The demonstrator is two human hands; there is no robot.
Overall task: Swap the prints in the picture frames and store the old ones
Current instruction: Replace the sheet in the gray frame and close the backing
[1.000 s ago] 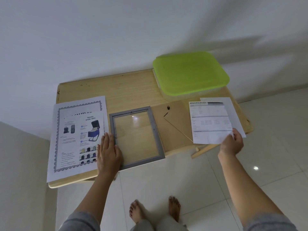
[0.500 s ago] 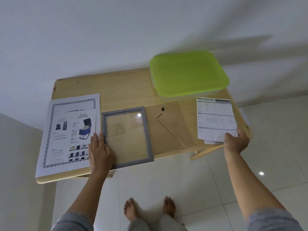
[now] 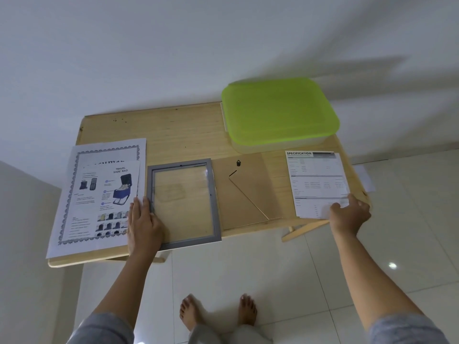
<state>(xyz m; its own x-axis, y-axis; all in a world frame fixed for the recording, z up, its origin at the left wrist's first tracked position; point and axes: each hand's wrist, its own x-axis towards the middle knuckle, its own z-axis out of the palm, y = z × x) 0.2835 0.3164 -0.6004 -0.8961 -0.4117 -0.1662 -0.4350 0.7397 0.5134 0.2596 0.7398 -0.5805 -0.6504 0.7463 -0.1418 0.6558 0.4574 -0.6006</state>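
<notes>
Table (image 3: pixel 188 130), left to right. Item one: two new prints (image 3: pixel 99 194) stacked at the left end, a bordered sheet beneath and a shoe-bag sheet on top, unmoved across the last second. Item two: left hand (image 3: pixel 144 227), flat and open, fingers together, pressing the lower-left corner of the frame and overlapping the edge of the shoe-bag sheet; it grips nothing and has kept this post throughout. Item three: frame (image 3: pixel 182 203), grey, lying flat with only glass in it, the wood showing through; no print inside. Item four: backing board (image 3: pixel 244 192), brown, with its stand and hanger facing up, lying just beside the frame on the right. Item five: box (image 3: pixel 280 110) with a green lid, closed, at the far right rear of the table. Item six: spec sheet (image 3: pixel 316 182), the old print; a second ago it was held up off the table, and it now lies flat at the right end, below the box, with another pale sheet partly visible past the table edge behind it. Item seven: right hand (image 3: pixel 350 214), fingers spread loosely over the sheet's lower-right corner, resting on it rather than pinching, as far as can be told. Judgement: the old print has been set aside but not yet stored, as the box remains shut; the frame stands ready for a new print.
</notes>
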